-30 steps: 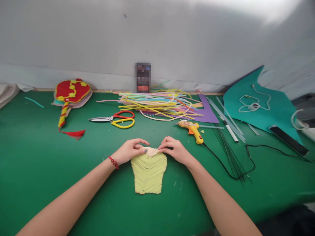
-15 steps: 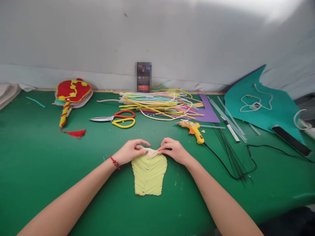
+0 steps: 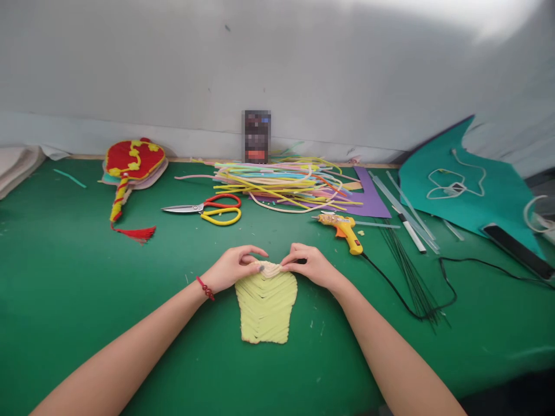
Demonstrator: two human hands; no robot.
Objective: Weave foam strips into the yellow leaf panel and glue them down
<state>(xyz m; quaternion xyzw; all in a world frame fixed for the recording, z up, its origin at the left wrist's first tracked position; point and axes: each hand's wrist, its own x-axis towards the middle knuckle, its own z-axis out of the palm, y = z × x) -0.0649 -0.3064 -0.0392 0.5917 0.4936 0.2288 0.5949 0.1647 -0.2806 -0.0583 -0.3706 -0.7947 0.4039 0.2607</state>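
In front of me on the table lies a flat yellow-green panel (image 3: 266, 309) of fuzzy pipe cleaners laid in V-shaped rows. Its top centre has a cream section (image 3: 270, 269) with the same V pattern. My left hand (image 3: 233, 268) holds the upper left edge, thumb on the cream part and fingers curved behind. At the upper right edge, my right hand (image 3: 311, 264) is closed in a pinch at the end of the cream rows. Whatever lies directly beneath the fingertips is hidden.
Beyond the hands lie scissors (image 3: 202, 210), a pile of coloured pipe cleaners (image 3: 281, 184) and a yellow glue gun (image 3: 347, 231) with a black cord. A red-and-yellow fan (image 3: 135, 160) lies left. Glue sticks (image 3: 405, 208), a marker (image 3: 411, 232), dark wires (image 3: 410, 271) and a teal sheet (image 3: 494, 179) are right.
The whole view has shifted slightly, so things appear a little further right. Both hands keep their places at the panel's top edge.
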